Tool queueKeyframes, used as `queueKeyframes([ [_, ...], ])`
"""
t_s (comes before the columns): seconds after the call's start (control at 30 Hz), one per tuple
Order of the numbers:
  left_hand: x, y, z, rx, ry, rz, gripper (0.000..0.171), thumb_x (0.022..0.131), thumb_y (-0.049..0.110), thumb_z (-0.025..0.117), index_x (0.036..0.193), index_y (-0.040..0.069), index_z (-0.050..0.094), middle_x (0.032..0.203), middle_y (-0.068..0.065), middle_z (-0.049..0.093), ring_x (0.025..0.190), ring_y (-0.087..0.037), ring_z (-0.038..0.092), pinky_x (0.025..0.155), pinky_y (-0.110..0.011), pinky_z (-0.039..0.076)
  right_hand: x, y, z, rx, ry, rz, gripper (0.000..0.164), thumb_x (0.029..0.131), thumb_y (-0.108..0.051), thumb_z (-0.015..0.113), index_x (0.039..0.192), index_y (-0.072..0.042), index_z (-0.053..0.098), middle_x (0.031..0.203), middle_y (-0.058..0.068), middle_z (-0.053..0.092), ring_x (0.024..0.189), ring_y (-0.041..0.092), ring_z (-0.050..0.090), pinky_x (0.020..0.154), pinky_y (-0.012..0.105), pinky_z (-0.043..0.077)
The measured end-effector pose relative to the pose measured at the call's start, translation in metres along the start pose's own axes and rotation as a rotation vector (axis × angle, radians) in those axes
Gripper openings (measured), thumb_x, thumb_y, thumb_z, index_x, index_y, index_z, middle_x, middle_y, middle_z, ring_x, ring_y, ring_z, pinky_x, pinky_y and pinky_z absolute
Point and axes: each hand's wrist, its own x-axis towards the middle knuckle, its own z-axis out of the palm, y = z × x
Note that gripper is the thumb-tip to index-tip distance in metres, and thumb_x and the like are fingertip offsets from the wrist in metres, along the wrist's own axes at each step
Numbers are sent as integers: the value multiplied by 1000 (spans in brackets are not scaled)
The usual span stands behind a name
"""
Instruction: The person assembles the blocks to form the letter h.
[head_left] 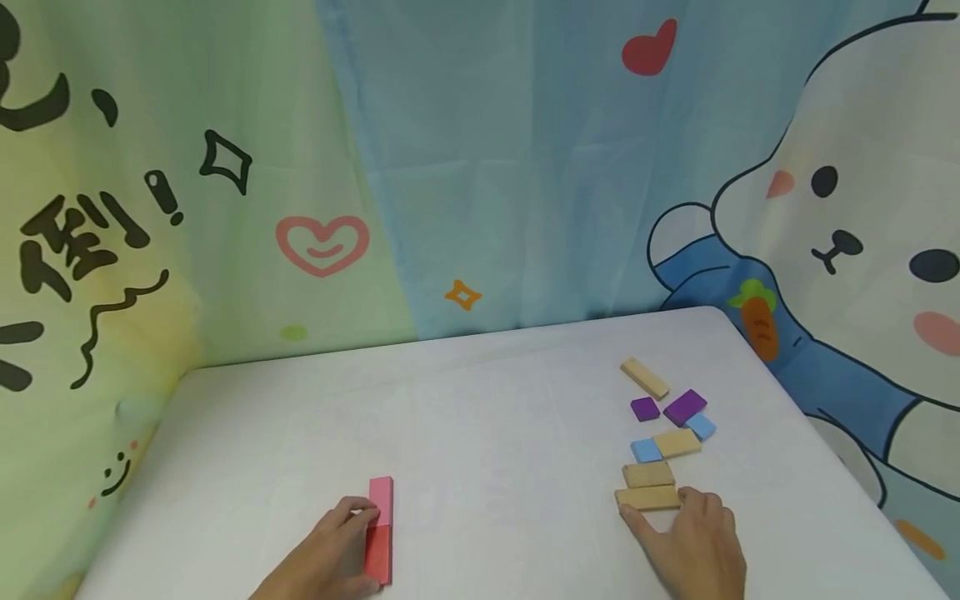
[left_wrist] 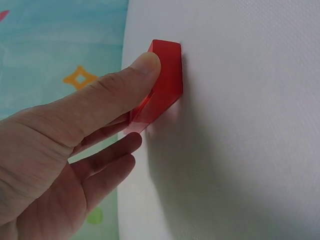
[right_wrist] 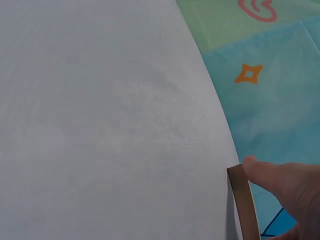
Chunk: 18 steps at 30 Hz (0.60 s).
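On the left half of the table, a pink block point(head_left: 382, 496) and a red block point(head_left: 379, 550) lie end to end in one line. My left hand point(head_left: 333, 542) holds the red block, its thumb at the near end and fingertips at the left side around the seam. Close up in the left wrist view, the thumb point(left_wrist: 145, 65) presses on the red block. At the right, my right hand point(head_left: 693, 546) grips the nearest wooden block point(head_left: 648, 498) by its two ends, thumb left and fingers right. The right wrist view shows the thumb point(right_wrist: 257, 170) against that block's end.
Just beyond the gripped block lies another wooden block point(head_left: 648, 475). Farther back are a blue block point(head_left: 647, 451), a wooden one point(head_left: 677, 442), a second blue one point(head_left: 701, 426), two purple blocks point(head_left: 686, 407) and a long wooden one point(head_left: 644, 377). A printed curtain point(head_left: 480, 167) hangs behind the white table point(head_left: 495, 433).
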Motion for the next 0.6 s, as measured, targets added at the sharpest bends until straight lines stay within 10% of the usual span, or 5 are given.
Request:
queueKeyframes([
  [0.6,1,0,-1,-19,-19,-20,77,71,35,85,132,1,54,129,-4,49,111,-25,50,85,-28,56,5,-7,-6,-19,-79,-55,104,71,-72,67,116,20,49,95,28,51,91,39,47,73,47,50],
])
